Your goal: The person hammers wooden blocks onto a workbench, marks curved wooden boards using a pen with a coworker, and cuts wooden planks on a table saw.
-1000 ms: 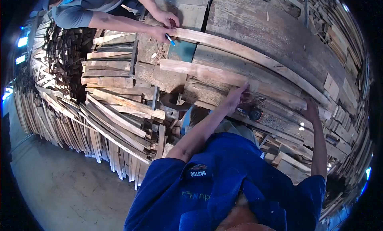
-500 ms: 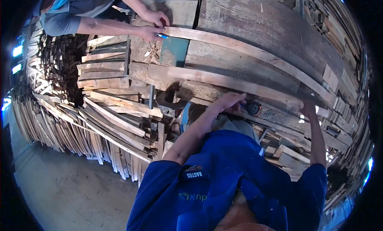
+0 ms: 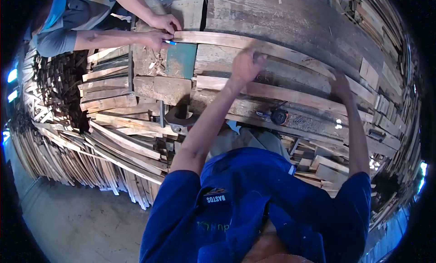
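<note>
My left hand (image 3: 248, 66) is over the near edge of the long far plank (image 3: 277, 50), its fingers blurred but apart and holding nothing I can see. Farther right, my right hand (image 3: 340, 86) reaches toward the same plank; motion smears its fingers, and whether it touches the wood I cannot tell. Beneath my forearms lies a nearer plank (image 3: 290, 96), roughly parallel to the far one. A round black tape measure (image 3: 279, 116) rests on the bench in front of me. At the far plank's left end, a co-worker's hands (image 3: 161, 31) are on the wood, with a blue pen (image 3: 170, 42) there.
The worn wooden bench (image 3: 268, 13) carries sawdust and a green panel (image 3: 181, 60). Stacked boards (image 3: 106, 88) stand to the left, with more timber (image 3: 377, 24) at the right. Wood offcuts (image 3: 329, 170) lie below the bench's near edge.
Both my hands have moved away from my body, from the nearer plank area toward the far plank. The nearer plank, blurred before, now lies still. The co-worker's hands stay at the far plank's end.
</note>
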### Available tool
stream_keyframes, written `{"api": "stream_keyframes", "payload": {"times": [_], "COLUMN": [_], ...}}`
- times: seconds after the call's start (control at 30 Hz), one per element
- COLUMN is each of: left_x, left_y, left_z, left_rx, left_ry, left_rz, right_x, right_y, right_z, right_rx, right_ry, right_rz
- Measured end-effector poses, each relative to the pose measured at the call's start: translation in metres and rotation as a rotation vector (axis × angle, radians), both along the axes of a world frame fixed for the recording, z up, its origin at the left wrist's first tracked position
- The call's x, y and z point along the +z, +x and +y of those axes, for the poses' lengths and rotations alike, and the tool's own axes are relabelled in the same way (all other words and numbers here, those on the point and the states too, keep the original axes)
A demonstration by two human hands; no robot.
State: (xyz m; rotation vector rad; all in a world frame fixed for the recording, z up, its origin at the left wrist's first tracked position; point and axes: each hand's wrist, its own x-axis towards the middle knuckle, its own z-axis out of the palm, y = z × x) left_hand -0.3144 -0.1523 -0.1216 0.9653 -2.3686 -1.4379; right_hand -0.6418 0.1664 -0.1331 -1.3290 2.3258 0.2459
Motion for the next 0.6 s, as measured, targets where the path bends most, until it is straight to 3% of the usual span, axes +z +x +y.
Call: {"api": "stream_keyframes", "payload": {"times": [0.03, 0.07, 0.13, 0.23, 0.3, 0.37, 0.47, 0.6], "left_x": [0.000, -0.003, -0.010, -0.034, -0.044, -0.053, -0.064, -0.047], "left_y": [-0.008, -0.014, -0.019, -0.025, -0.023, -0.024, -0.030, -0.032], "left_z": [-0.006, -0.010, -0.023, -0.039, -0.046, -0.049, -0.051, -0.051], "left_rx": [-0.054, -0.056, -0.226, -0.242, -0.258, -0.283, -0.213, -0.228], "left_ry": [-0.230, -0.228, -0.617, -0.669, -0.673, -0.671, -0.658, -0.631], "left_rz": [-0.046, -0.049, -0.304, -0.483, -0.496, -0.506, -0.458, -0.513], "right_x": [-0.005, 0.000, 0.001, -0.028, -0.037, -0.035, -0.047, -0.047], "right_y": [0.019, 0.036, 0.072, 0.110, 0.125, 0.137, 0.128, 0.127], "right_z": [-0.031, -0.069, -0.128, -0.181, -0.201, -0.215, -0.211, -0.211], "right_rx": [-0.136, -0.117, -0.029, 0.082, 0.117, 0.064, 0.090, 0.156], "right_ry": [-0.200, -0.214, -0.250, -0.307, -0.331, -0.190, -0.310, -0.338], "right_rz": [-0.008, -0.084, -0.105, -0.043, -0.041, -0.006, -0.021, -0.045]}}
